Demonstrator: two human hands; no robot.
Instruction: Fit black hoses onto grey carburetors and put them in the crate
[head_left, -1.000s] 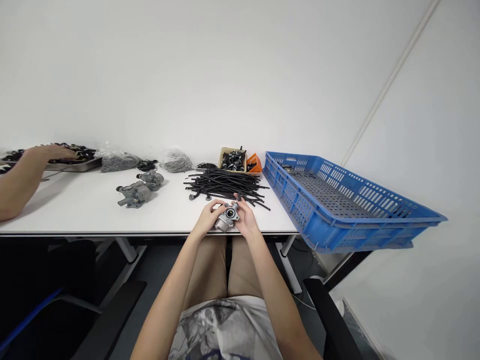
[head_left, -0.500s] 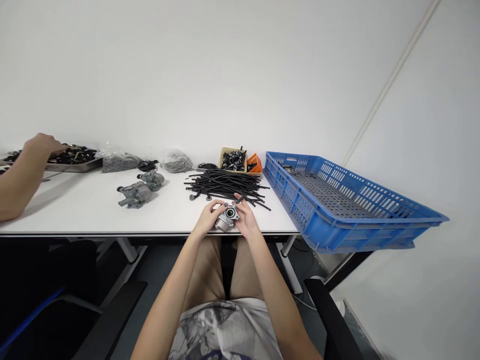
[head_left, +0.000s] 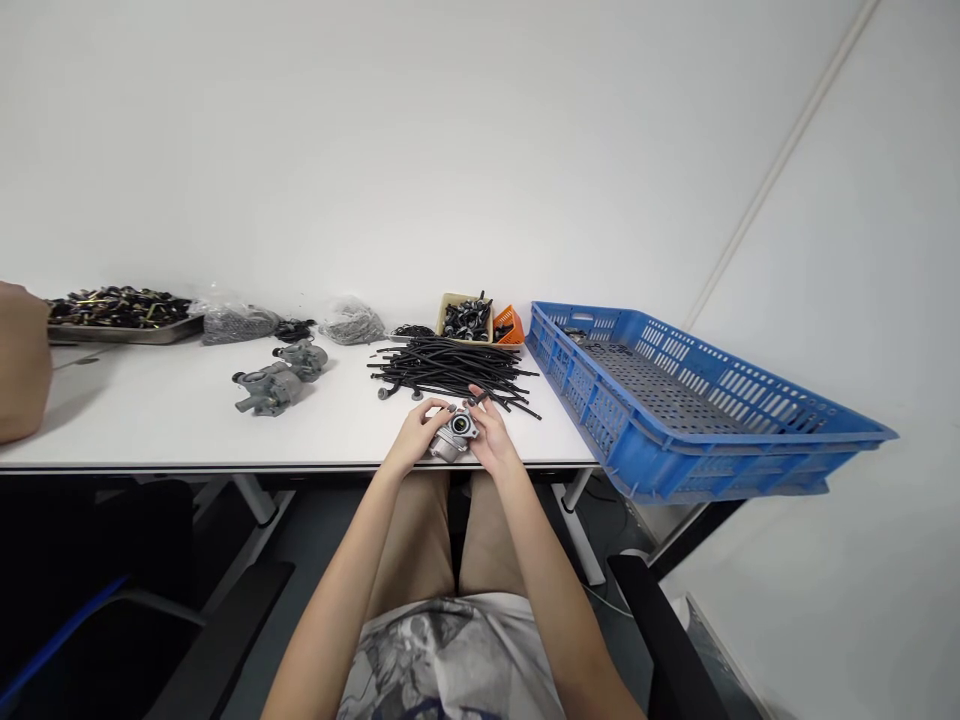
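A silvery metal part with a round dark opening [head_left: 450, 441] is between my two hands at the table's front edge. My left hand [head_left: 420, 430] grips its left side, fingers over the top. My right hand [head_left: 491, 435] closes on its right side, with a small black piece at the fingertips. Just beyond my hands lies a pile of black tubes [head_left: 450, 367], with a small grey-black fitting [head_left: 384, 393] at its near left. Two similar grey metal parts [head_left: 270, 389] rest on the table to the left.
A blue crate [head_left: 720, 440] stands at the right. Behind the tubes are a cream bin [head_left: 444, 312] of black fittings and an orange basket [head_left: 510, 322]. Plastic bags [head_left: 352, 322] and a metal tray [head_left: 161, 334] of parts line the wall. Another person's arm [head_left: 22, 365] is far left.
The other person's arm has drawn back to the left, away from the tray. My hands and the metal part have hardly moved.
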